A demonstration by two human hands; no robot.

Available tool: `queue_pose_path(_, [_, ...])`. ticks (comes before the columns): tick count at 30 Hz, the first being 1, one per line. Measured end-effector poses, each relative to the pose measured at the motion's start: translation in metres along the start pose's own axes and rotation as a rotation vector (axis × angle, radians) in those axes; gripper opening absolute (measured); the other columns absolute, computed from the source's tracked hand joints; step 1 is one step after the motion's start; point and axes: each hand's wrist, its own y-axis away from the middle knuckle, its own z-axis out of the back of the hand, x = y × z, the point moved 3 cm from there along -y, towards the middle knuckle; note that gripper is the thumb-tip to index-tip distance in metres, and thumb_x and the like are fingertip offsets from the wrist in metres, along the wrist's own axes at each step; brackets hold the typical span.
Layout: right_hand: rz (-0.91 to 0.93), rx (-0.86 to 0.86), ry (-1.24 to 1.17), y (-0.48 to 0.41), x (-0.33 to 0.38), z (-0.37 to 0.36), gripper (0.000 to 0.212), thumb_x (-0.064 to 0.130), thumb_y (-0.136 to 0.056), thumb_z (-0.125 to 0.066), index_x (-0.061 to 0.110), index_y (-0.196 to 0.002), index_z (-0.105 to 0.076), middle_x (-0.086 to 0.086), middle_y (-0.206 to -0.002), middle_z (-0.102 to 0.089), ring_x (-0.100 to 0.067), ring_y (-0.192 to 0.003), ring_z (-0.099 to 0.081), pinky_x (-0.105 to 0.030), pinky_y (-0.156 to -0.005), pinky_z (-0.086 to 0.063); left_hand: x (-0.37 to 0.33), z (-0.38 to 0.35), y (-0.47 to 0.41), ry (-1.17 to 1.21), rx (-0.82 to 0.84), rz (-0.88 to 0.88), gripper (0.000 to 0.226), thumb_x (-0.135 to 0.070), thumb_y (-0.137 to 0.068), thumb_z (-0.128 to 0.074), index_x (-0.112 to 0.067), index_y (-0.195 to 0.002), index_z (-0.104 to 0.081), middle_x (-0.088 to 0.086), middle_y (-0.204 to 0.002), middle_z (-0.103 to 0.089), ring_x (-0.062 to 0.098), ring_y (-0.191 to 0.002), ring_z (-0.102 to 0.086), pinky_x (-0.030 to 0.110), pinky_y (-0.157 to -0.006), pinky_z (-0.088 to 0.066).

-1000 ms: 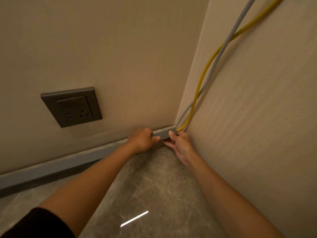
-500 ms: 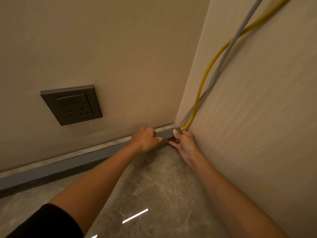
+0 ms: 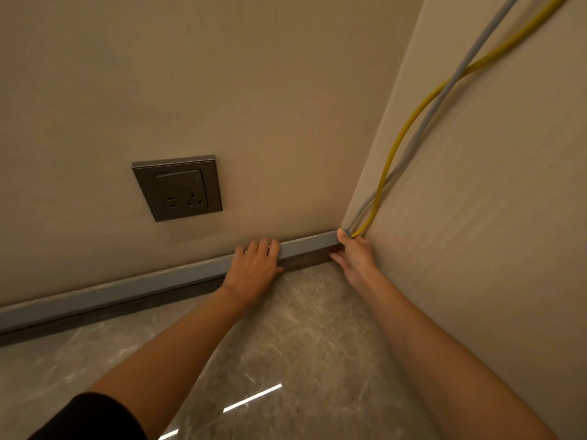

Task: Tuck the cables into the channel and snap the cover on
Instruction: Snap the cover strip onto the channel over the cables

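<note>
Leftward along the cover (image 3: 305,246) is where the left hand (image 3: 254,265) has slid, so the hands, nearly touching a moment ago, now sit apart on it.

Nearest, a dark sleeve (image 3: 92,417) and two bare forearms reach out over the polished floor (image 3: 301,344). The left hand grips the cover with fingers curled over its top and thumb at its lower edge. The right hand (image 3: 354,258) pinches the end by the corner, thumb on top and fingers beneath. The cover runs along the foot of the back wall, hiding the channel; whether it has clicked home I cannot tell. At the corner the yellow cable (image 3: 397,138) and grey cable (image 3: 482,39) come out of its end and climb the right wall, crossing each other. A socket (image 3: 178,188) sits higher on the back wall.

The cover looks like light, stiff plastic with a little spring, best squeezed top and front in short steps. The cables seem supple and could get nipped at the exit.
</note>
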Motion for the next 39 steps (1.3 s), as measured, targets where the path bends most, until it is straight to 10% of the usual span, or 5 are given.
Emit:
queue_pose_path(2, [0.009,-0.023,0.046,0.0,-0.002,0.003,0.039,0.011,-0.096,-0.047,-0.003,-0.132,-0.04,-0.012,-0.113,-0.046,-0.023,-0.103,-0.047,-0.038,-0.093,-0.045,-0.003,0.003,0.002,-0.039,-0.035,-0.013,0.057,-0.035,-0.045,-0.089,-0.009,-0.091,-0.071,0.005,-0.073,-0.068,0.019,-0.056,-0.064,0.026,-0.048,-0.05])
queue_pose_path(6, [0.05,-0.123,0.141,0.0,-0.005,0.008,0.037,0.014,-0.096,-0.047,-0.004,-0.129,-0.044,-0.012,-0.108,-0.047,-0.021,-0.092,-0.051,-0.037,-0.086,-0.048,-0.013,0.006,0.008,-0.024,0.01,-0.064,0.05,-0.017,-0.095,-0.043,0.001,-0.14,-0.027,0.021,-0.128,-0.048,0.034,-0.11,-0.054,0.041,-0.091,-0.045])
queue_pose_path(10, [0.053,-0.207,0.166,0.004,-0.005,0.013,0.035,0.015,-0.093,-0.053,-0.006,-0.121,-0.051,-0.018,-0.108,-0.054,-0.024,-0.095,-0.051,-0.037,-0.086,-0.051,-0.016,0.007,0.008,-0.016,0.05,-0.134,0.052,-0.013,-0.1,-0.024,0.0,-0.146,-0.002,0.022,-0.142,-0.031,0.038,-0.121,-0.043,0.045,-0.099,-0.038])
queue_pose_path(16, [-0.012,-0.195,0.173,0.005,0.0,0.018,0.041,0.012,-0.092,-0.056,-0.005,-0.128,-0.047,-0.02,-0.133,-0.05,-0.032,-0.122,-0.051,-0.034,-0.086,-0.049,-0.008,0.001,0.014,-0.002,0.126,-0.046,0.052,-0.015,-0.098,-0.03,-0.008,-0.145,-0.009,0.018,-0.142,-0.031,0.035,-0.123,-0.04,0.044,-0.101,-0.036])
queue_pose_path(39, [-0.03,-0.373,0.143,-0.018,-0.006,0.008,0.044,0.012,-0.084,-0.067,-0.005,-0.123,-0.054,-0.021,-0.125,-0.057,-0.033,-0.106,-0.059,-0.034,-0.072,-0.054,-0.007,-0.003,-0.007,0.025,0.173,-0.089,0.047,-0.019,-0.101,-0.023,-0.003,-0.144,-0.013,0.019,-0.14,-0.035,0.034,-0.124,-0.043,0.042,-0.1,-0.037])
